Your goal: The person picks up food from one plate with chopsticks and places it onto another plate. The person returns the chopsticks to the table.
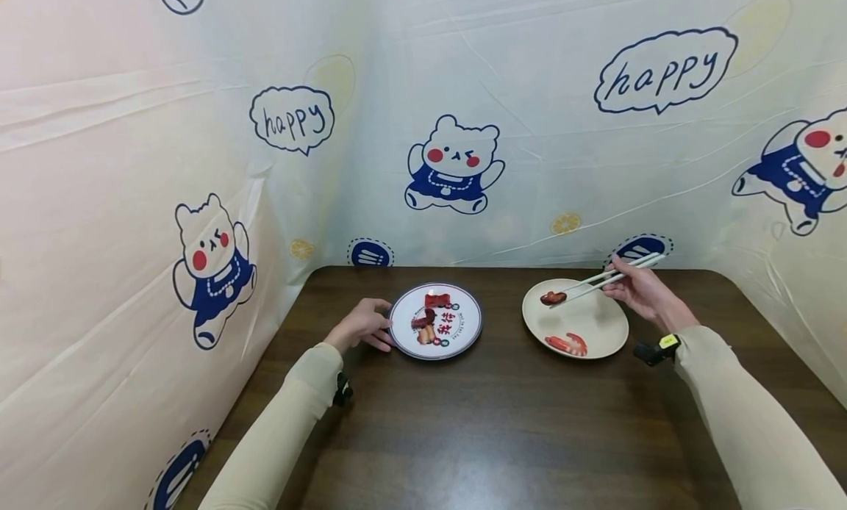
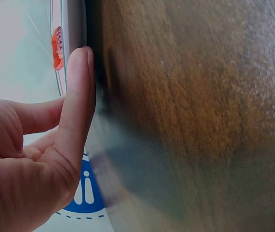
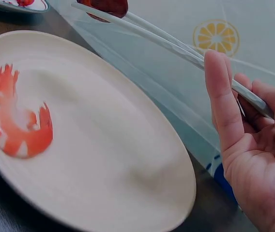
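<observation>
My right hand (image 1: 642, 293) holds a pair of pale chopsticks (image 3: 171, 44) over the cream oval plate (image 3: 113, 145). Between their tips is a glossy reddish-brown food piece (image 3: 109, 8), raised above the plate; its exact kind is unclear. An orange-and-white shrimp (image 3: 23, 126) lies near that plate's rim. At the left, my left hand (image 1: 364, 324) holds the near-left rim of a round white plate (image 1: 466, 337) with a blue edge, thumb and fingers against it. Printed on or lying about its middle are a red piece (image 1: 437, 300), a dark brown piece (image 1: 423, 319) and a tan piece (image 1: 426, 335).
Both plates stand toward the far side of a dark wooden table (image 1: 476, 422), with a gap between them. A pale patterned cloth (image 1: 529, 164) hangs close behind the table and along both sides. Black wrist cameras (image 1: 655, 350) sit at the sleeves.
</observation>
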Motion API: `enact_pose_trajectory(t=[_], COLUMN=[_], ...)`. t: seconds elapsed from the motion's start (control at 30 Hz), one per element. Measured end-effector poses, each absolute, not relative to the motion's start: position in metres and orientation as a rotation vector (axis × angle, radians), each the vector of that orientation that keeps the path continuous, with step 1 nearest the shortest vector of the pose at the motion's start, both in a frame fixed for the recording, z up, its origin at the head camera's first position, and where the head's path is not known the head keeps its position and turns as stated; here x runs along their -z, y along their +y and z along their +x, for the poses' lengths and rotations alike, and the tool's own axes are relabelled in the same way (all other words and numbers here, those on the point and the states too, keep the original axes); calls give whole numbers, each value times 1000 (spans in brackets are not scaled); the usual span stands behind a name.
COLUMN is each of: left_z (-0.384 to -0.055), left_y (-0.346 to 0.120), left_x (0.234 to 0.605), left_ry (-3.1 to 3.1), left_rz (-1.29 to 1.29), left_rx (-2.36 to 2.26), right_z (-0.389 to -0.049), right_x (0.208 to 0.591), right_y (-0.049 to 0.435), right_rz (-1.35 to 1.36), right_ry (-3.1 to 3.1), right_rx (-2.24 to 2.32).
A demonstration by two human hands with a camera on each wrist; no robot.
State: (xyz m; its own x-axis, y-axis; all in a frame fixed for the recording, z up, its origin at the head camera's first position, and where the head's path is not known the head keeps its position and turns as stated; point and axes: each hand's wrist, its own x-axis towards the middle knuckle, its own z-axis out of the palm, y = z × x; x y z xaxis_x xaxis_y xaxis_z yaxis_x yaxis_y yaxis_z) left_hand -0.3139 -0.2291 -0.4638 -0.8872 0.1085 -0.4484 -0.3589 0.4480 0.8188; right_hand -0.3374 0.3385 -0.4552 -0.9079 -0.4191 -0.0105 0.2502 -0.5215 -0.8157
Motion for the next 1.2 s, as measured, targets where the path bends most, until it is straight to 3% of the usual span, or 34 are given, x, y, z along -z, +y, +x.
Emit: enact_pose_trajectory(t=[1.2], left_z=[-313], left_y=[-230], left_x=[464], left_ry=[2283], left_rz=[-206], left_rx=[-1435], right_z=[-352], right_x=[455], right_y=[265], right_rz=[-227], right_ry=[1343], right_rx=[2336])
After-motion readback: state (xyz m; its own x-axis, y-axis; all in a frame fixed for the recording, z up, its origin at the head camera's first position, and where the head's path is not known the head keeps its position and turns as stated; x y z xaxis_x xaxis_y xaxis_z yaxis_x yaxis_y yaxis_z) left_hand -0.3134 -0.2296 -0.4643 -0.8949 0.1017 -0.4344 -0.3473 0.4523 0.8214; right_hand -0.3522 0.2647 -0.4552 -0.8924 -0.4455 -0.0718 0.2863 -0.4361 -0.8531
